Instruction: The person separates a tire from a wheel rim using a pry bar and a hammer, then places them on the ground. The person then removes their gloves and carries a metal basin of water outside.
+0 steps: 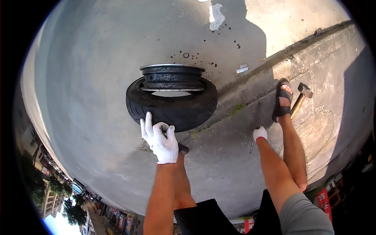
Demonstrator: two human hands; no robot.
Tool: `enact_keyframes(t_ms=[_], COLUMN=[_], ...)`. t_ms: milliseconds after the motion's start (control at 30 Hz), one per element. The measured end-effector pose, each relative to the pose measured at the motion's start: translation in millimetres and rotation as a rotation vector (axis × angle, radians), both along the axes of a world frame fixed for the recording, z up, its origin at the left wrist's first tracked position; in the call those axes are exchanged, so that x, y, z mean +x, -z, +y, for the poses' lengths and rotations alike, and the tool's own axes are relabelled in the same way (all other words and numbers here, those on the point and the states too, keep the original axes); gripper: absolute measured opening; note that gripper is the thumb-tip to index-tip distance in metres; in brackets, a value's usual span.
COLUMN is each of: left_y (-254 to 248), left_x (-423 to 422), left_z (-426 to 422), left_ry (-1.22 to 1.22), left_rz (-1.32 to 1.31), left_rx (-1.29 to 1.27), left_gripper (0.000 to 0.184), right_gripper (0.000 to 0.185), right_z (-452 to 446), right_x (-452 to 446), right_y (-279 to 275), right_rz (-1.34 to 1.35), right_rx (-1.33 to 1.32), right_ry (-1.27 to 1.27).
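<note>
Our left hand (159,143) has its grip loosely spread, fingers against the near side of the tire (172,113), which lies just ahead on the ground (90,105). We judge the rubber heavy, stiff and unlikely to slip, best held by its outer tread. The rim (172,77) over its far part looks rigid, best taken by its upper edge. Well apart, our right hand (260,133) grips a thin rod (257,112).

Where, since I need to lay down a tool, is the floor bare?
Widest: the open floor left of the tire. Another bare patch lies between the left foot and the thin rod in the right hand. Crowded: where rim, tire and left hand cluster, and where the hammer lies beside the right sandal.
</note>
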State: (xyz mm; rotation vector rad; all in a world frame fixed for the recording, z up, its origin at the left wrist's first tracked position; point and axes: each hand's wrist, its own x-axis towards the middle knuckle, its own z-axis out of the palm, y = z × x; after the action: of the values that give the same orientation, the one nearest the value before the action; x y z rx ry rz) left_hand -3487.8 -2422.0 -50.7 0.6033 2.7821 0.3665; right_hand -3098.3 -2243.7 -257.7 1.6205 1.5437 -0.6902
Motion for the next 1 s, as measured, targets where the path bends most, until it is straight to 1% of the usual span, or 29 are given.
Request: enact_keyframes(t_ms=[67, 100, 133, 167, 200, 233, 267, 333, 400, 433, 467, 533, 567, 600, 633, 667, 733, 767, 800, 833, 867, 900, 933, 1000], left_y=[-0.2, 0.7, 0.0, -1.7, -3.1, -2.6, -2.8, -2.6, -1.1, -1.0, -1.4, -2.1, -2.6, -4.0, -10.6, -14.4, -12.0, -9.7, -5.1, 5.5, 14.8, 30.5, 44.7, 62.2], left_x=[4.5, 6.4, 7.6, 8.9, 10.2, 10.5, 10.0, 9.5, 10.4, 11.2, 11.9, 12.8, 13.0, 12.0, 7.8, -4.0, -38.2, -58.5, -80.5, -102.0, -119.3, -132.8, -140.3, -150.1], left_z=[0.0, -0.6, 1.7, 4.0, 5.2, 6.3, 7.6, 11.1, 10.5, 10.5, 10.2, 8.5, 5.8, 2.7, 3.0, -3.5, -12.4, -8.4, 0.5, 7.8, 15.5, 15.1, 17.6, 21.3], left_ry=[-0.025, -0.024, -0.027, -0.052, -0.075, -0.096, -0.095, -0.104, -0.116, -0.119, -0.122, -0.157, -0.180, -0.202, -0.267, -0.199, -0.313, -0.170, -0.009, 0.079, 0.122, 0.180, 0.242, 0.258], left_rz=[0.031, 0.035, 0.041, 0.039, 0.036, 0.036, 0.051, 0.072, 0.090, 0.100, 0.110, 0.128, 0.098, 0.071, 0.006, 0.055, -0.052, 0.010, 0.080, 0.107, 0.054, 0.029, 0.039, 0.000], left_rx=[0.012, 0.008, 0.015, 0.001, -0.015, -0.012, -0.020, -0.023, -0.045, -0.048, -0.053, -0.077, -0.071, -0.065, -0.086, -0.130, -0.063, -0.090, -0.017, -0.047, -0.133, -0.215, -0.326, -0.436], left_gripper=[0.020, 0.020, 0.020, 0.019, 0.019, 0.019, 0.019, 0.019, 0.021, 0.022, 0.022, 0.021, 0.020, 0.020, 0.019, 0.021, 0.024, 0.030, 0.040, 0.055, 0.069, 0.079, 0.084, 0.087], right_gripper=[0.040, 0.046, 0.045, 0.048, 0.055, 0.070, 0.080, 0.082, 0.076, 0.071, 0.067, 0.063, 0.060, 0.059, 0.060, 0.060, 0.064, 0.064, 0.064, 0.064, 0.063, 0.064, 0.064, 0.065], right_z=[1.6, -3.1, -12.4, -19.6, -32.2, -39.8, -54.9, -75.9, -76.4, -77.4, -83.5, -85.4, -74.0, -71.8, -69.1, -67.4, -67.3, -66.4, -64.8, -66.6, -69.8, -73.8, -77.3, -82.0], right_x=[-15.8, -24.3, -34.6, -84.1, -107.6, -140.4, -168.5, -227.9, -284.2, -303.9, -314.5, -326.6, -334.5, -337.7, -341.4, -344.3, -346.6, -350.9, -355.4, -360.1, -364.2, -365.9, -367.3, -369.1], right_y=[-14.0, -19.5, -26.9, -63.6, -78.3, -99.2, -109.9, -133.2, -148.3, -147.1, -148.7, -142.6, -152.0, -148.6, -141.4, -134.2, -117.8, -115.9, -115.1, -113.0, -111.6, -110.6, -108.8, -106.7], right_rz=[-0.111, -0.008, 0.185, 0.310, 0.397, 0.463, 0.519, 0.586, 0.779, 1.009, 1.005, 1.035, 1.017, 1.091, 1.088, 1.083, 1.015, 1.033, 1.054, 1.054, 1.065, 1.071, 1.067, 1.107], right_rx=[0.111, 0.044, -0.102, -0.324, -0.525, -0.751, -0.917, -0.963, -0.929, -1.054, -0.941, -0.771, -0.758, -0.779, -0.788, -0.796, -0.774, -0.795, -0.815, -0.826, -0.789, -0.751, -0.758, -0.664], right_ry=[0.007, 0.073, 0.257, 0.802, 1.003, 1.160, 1.310, 1.624, 1.731, 1.887, 2.022, 1.991, 1.974, 1.924, 1.881, 1.838, 1.754, 1.738, 1.719, 1.723, 1.695, 1.666, 1.671, 1.592])
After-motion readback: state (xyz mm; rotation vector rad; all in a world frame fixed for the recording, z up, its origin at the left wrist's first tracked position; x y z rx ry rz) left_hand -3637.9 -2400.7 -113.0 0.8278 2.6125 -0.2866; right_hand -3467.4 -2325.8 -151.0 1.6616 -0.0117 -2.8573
